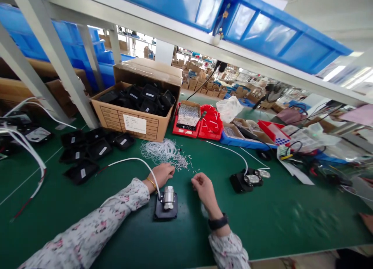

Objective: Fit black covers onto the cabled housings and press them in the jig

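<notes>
My left hand [162, 174] rests at the near edge of a pile of small white tube pieces [180, 160], its fingers curled together. Whatever may be between those fingertips is too small to make out. To the right, my right hand [203, 185] hovers over the mat with thumb and fingers pinched; I cannot make out anything in them. Below and between the hands lies a black square unit with a metal valve body [168, 198] on top. Its white cable [142, 160] arches behind my left wrist, with the red-tipped end lying to the left.
A coil of clear thin tubing [160, 150] lies behind the pile. Black housings [99, 148] spread at left, before a cardboard box [131, 123] full of more. Red bins [210, 123] and a blue tray [247, 143] stand behind. Two valve units [247, 179] sit at right.
</notes>
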Motion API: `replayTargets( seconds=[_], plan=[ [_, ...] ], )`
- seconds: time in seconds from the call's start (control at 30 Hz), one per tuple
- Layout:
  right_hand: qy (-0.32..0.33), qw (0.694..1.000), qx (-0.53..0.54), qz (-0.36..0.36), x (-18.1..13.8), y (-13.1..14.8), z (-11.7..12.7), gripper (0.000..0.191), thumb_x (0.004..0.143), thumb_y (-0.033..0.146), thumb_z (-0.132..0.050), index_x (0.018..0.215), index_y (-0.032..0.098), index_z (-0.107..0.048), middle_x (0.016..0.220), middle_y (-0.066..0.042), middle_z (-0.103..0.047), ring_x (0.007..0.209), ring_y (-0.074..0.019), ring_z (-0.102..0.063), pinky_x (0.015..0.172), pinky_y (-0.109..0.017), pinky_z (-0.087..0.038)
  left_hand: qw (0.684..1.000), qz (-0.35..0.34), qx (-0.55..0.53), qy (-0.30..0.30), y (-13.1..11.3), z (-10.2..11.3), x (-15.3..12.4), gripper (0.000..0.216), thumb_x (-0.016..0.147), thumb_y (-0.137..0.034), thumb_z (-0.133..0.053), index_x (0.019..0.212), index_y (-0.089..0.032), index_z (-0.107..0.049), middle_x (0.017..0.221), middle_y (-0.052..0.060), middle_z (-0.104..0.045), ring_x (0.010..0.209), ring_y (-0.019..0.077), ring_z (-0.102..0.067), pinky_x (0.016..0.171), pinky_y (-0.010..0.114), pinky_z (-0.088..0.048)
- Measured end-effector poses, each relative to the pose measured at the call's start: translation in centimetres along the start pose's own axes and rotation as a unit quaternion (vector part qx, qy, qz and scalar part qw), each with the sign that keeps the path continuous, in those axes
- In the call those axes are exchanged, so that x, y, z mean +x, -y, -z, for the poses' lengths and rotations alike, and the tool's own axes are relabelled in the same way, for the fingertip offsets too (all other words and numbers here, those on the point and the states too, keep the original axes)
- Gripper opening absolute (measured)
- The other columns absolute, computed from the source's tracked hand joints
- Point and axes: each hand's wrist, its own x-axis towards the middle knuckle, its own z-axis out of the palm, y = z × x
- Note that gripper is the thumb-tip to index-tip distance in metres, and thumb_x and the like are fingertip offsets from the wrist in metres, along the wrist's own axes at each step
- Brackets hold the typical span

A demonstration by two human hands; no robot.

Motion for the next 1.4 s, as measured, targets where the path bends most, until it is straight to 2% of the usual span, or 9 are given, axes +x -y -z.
replayTargets(
  seconds=[0.13, 0.3, 0.47, 0.57, 0.73, 0.97, 1.1, 1.27, 1.4],
  plan=[
    [0.072, 0.985, 0.159, -0.011, -3.2, 0.7, -1.9, 0.026, 0.072, 0.039, -0.058, 0.084, 0.016, -0.054, 0.064, 0.000, -0.056, 0.056, -0.0141, -0.055, 0.054, -0.027, -0.047, 1.000, 0.017, -0.016, 0.010, 0.6, -0.2, -0.1, 0.011, 0.074, -0.008, -0.055, 0.067, -0.017, -0.053, 0.077, 0.003, -0.056, 0.082, 0.0193, -0.053, 0.079, 0.030, -0.040],
    [0.075, 0.955, 0.287, -0.026, -4.4, 1.3, -3.4, 0.025, 0.068, 0.038, -0.066, 0.077, 0.016, -0.060, 0.067, -0.003, -0.063, 0.058, -0.0144, -0.057, 0.059, -0.027, -0.047, 0.995, 0.075, -0.071, 0.003, 1.1, 1.5, -4.9, 0.010, 0.080, -0.015, -0.046, 0.072, -0.016, -0.052, 0.072, 0.001, -0.057, 0.070, 0.0158, -0.054, 0.068, 0.026, -0.042],
    [0.061, 0.983, 0.175, 0.014, -4.4, 1.4, -3.9, 0.014, 0.074, 0.028, -0.060, 0.077, 0.016, -0.066, 0.076, -0.006, -0.067, 0.069, -0.0185, -0.061, 0.064, -0.029, -0.048, 0.980, 0.125, -0.156, -0.020, 0.0, 2.7, -9.6, 0.015, 0.082, -0.020, -0.041, 0.080, -0.015, -0.055, 0.076, 0.002, -0.060, 0.070, 0.0147, -0.056, 0.064, 0.023, -0.044],
    [0.054, 0.990, 0.074, 0.110, -4.4, 1.2, -3.7, 0.015, 0.079, 0.023, -0.054, 0.078, 0.019, -0.068, 0.077, -0.006, -0.067, 0.070, -0.0195, -0.061, 0.065, -0.030, -0.048, 0.974, 0.110, -0.189, -0.053, -1.2, 2.4, -10.0, 0.012, 0.079, -0.017, -0.044, 0.075, -0.017, -0.055, 0.078, 0.002, -0.059, 0.074, 0.0159, -0.055, 0.069, 0.024, -0.043],
    [0.046, 0.961, 0.026, 0.273, -4.9, -0.1, -3.8, 0.026, 0.088, 0.021, -0.044, 0.098, 0.023, -0.067, 0.096, -0.006, -0.068, 0.087, -0.0202, -0.061, 0.079, -0.031, -0.048, 0.971, 0.070, -0.201, -0.112, -2.2, 1.3, -9.4, 0.010, 0.079, -0.013, -0.044, 0.077, -0.017, -0.052, 0.078, 0.003, -0.058, 0.074, 0.0161, -0.054, 0.070, 0.025, -0.043],
    [0.082, 0.985, 0.053, 0.142, -5.0, -0.9, -3.1, 0.027, 0.088, 0.032, -0.046, 0.100, 0.022, -0.067, 0.099, -0.007, -0.067, 0.091, -0.0224, -0.062, 0.080, -0.032, -0.050, 0.947, 0.094, -0.274, -0.141, -2.0, 0.5, -9.4, 0.008, 0.081, -0.019, -0.046, 0.080, -0.017, -0.053, 0.077, 0.003, -0.059, 0.074, 0.0166, -0.057, 0.070, 0.026, -0.047],
    [-0.035, 0.996, -0.022, 0.079, -1.5, -1.1, -1.2, 0.032, 0.086, 0.035, -0.044, 0.097, 0.014, -0.066, 0.088, -0.011, -0.066, 0.074, -0.0228, -0.063, 0.069, -0.033, -0.051, 0.972, 0.038, -0.200, -0.118, -1.7, 0.8, -9.6, 0.012, 0.083, -0.016, -0.043, 0.080, -0.017, -0.055, 0.082, 0.005, -0.061, 0.078, 0.0170, -0.058, 0.073, 0.026, -0.047],
    [-0.094, 0.967, -0.213, 0.107, 3.1, -0.6, -1.4, 0.051, 0.075, 0.028, -0.057, 0.125, 0.017, -0.047, 0.110, -0.012, -0.052, 0.085, -0.0239, -0.059, 0.072, -0.032, -0.048, 0.976, -0.100, -0.092, -0.168, -0.7, 0.5, -10.6, 0.023, 0.088, -0.015, -0.038, 0.086, -0.021, -0.060, 0.079, 0.005, -0.064, 0.075, 0.0157, -0.060, 0.072, 0.024, -0.050],
    [-0.059, 0.944, -0.291, 0.143, 4.7, 0.1, -3.0, 0.021, 0.081, 0.018, -0.046, 0.098, 0.019, -0.058, 0.103, -0.008, -0.052, 0.087, -0.0211, -0.058, 0.070, -0.027, -0.044, 0.973, -0.108, -0.058, -0.196, 0.1, 0.2, -11.4, 0.026, 0.086, -0.019, -0.045, 0.104, -0.029, -0.060, 0.085, 0.003, -0.069, 0.077, 0.0151, -0.065, 0.072, 0.019, -0.052]
  ],
)
